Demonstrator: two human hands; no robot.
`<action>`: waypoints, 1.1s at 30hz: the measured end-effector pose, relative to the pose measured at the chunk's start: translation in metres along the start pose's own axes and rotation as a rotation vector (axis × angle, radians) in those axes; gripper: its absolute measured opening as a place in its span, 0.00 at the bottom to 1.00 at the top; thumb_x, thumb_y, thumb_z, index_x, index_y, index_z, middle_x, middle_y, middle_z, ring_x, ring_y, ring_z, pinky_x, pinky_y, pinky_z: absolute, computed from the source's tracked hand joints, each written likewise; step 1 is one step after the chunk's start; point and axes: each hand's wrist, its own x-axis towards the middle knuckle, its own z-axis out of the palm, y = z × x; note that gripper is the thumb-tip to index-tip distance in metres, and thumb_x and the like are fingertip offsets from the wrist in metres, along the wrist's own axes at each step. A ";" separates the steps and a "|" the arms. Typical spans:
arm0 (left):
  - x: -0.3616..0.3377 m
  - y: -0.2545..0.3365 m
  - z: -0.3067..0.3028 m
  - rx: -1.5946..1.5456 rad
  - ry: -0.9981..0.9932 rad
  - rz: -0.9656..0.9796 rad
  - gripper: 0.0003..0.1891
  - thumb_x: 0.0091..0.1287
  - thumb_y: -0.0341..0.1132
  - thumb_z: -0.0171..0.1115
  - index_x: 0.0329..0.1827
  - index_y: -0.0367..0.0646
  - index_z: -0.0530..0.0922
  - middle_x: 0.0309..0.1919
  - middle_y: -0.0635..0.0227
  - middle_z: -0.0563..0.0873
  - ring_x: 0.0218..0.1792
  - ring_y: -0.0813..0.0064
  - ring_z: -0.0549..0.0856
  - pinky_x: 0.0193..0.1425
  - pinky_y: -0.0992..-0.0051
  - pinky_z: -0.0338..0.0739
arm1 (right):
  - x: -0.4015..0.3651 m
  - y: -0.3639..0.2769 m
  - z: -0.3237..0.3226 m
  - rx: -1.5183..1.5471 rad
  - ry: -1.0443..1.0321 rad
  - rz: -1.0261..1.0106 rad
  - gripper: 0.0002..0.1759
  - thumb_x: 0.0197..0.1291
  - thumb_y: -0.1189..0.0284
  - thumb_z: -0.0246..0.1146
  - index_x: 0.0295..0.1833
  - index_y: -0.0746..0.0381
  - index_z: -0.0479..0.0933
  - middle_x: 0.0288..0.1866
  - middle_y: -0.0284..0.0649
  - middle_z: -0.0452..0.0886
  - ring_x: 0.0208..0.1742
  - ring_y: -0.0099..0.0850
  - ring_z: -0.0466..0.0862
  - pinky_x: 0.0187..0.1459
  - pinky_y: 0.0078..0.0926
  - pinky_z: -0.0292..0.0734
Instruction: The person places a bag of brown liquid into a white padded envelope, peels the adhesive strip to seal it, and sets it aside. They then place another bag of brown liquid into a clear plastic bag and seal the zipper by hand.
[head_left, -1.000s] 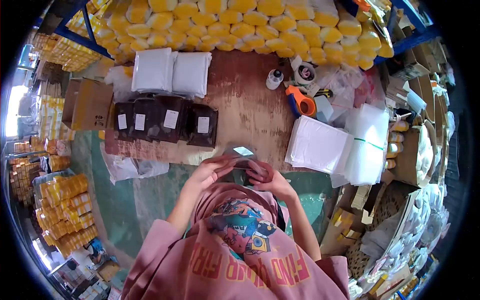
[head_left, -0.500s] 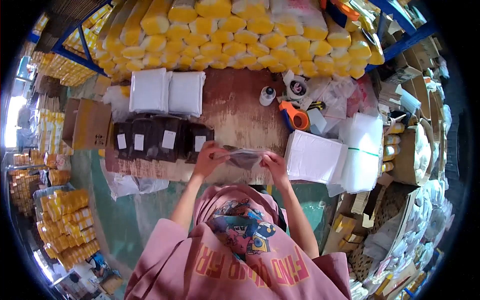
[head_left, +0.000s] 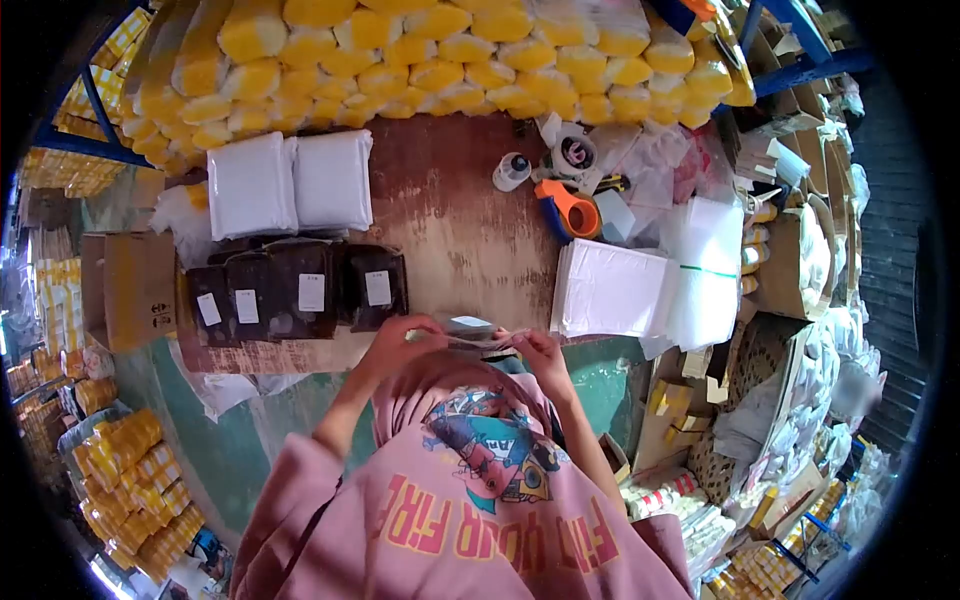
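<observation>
My left hand (head_left: 402, 342) and my right hand (head_left: 541, 356) are closed on opposite ends of a clear plastic bag (head_left: 482, 342), held between them at the table's front edge. The bag looks thin and creased, with a shiny, pale patch on top. What it contains, if anything, I cannot make out. Just beyond my left hand lies a dark packet with a white label (head_left: 376, 288), beside several similar dark packets (head_left: 290, 291) in an overlapping row. To the right of my right hand sits a stack of white bags (head_left: 612, 290).
Two white packages (head_left: 290, 185) lie behind the dark packets. A bottle (head_left: 511, 172), an orange and blue tape dispenser (head_left: 570, 211) and clear plastic sheets (head_left: 706, 272) are on the right. Yellow-ended rolls (head_left: 440, 75) are piled along the back; a cardboard box (head_left: 130, 285) stands left.
Both hands have drawn the plastic bag back toward my body, over the table's front edge. The bag now looks narrower and more tilted. My view has shifted a little.
</observation>
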 end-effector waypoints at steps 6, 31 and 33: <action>-0.012 -0.061 0.034 0.050 0.002 0.201 0.13 0.59 0.31 0.71 0.47 0.41 0.86 0.49 0.61 0.87 0.56 0.66 0.82 0.64 0.68 0.73 | -0.018 0.010 0.011 0.027 0.124 0.087 0.11 0.69 0.75 0.57 0.47 0.69 0.82 0.41 0.37 0.86 0.44 0.23 0.81 0.50 0.21 0.75; -0.029 -0.047 0.025 0.038 0.049 -0.216 0.12 0.72 0.35 0.58 0.47 0.36 0.84 0.35 0.65 0.89 0.36 0.84 0.81 0.44 0.78 0.76 | -0.015 0.019 -0.007 0.270 0.166 0.336 0.07 0.63 0.71 0.66 0.40 0.64 0.82 0.27 0.31 0.79 0.22 0.19 0.75 0.22 0.17 0.70; -0.026 -0.052 0.022 0.049 0.028 -0.199 0.13 0.72 0.37 0.58 0.44 0.35 0.84 0.31 0.67 0.88 0.33 0.85 0.78 0.40 0.78 0.74 | -0.014 0.012 -0.005 0.267 0.157 0.357 0.07 0.63 0.72 0.66 0.40 0.65 0.82 0.28 0.32 0.80 0.23 0.19 0.76 0.23 0.17 0.71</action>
